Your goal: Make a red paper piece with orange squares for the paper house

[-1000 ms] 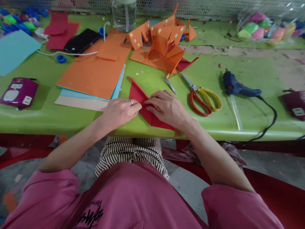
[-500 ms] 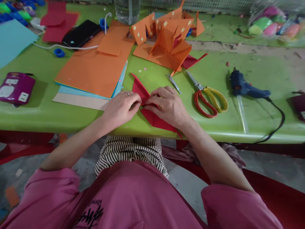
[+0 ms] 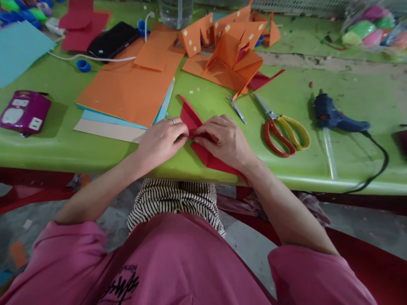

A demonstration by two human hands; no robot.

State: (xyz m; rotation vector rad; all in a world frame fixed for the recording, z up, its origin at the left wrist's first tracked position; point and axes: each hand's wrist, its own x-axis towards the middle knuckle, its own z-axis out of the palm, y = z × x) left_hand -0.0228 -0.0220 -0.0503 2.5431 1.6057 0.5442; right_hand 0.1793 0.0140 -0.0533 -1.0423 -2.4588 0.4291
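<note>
Folded red paper (image 3: 213, 162) lies near the table's front edge, with one pointed flap sticking up at the back. My left hand (image 3: 165, 134), a ring on one finger, pinches its middle fold from the left. From the other side my right hand (image 3: 224, 137) is closed on the same fold, thumb and fingers pressed together. The fingertips of both hands nearly meet and hide part of the crease. Right of my hands lie scissors (image 3: 272, 115) with one red and one yellow handle, and small metal snips (image 3: 237, 109).
Orange sheets (image 3: 124, 93) lie stacked over blue and beige ones at left. Behind stand folded orange paper pieces (image 3: 222, 63). A blue glue gun (image 3: 332, 114) with its cord is at right. A black phone (image 3: 112, 40), white cable and purple box (image 3: 27, 112) sit left.
The view has shifted slightly, so the things on the table appear a little further right. Both hands keep their hold on the red paper, with hardly any movement of the fingers.
</note>
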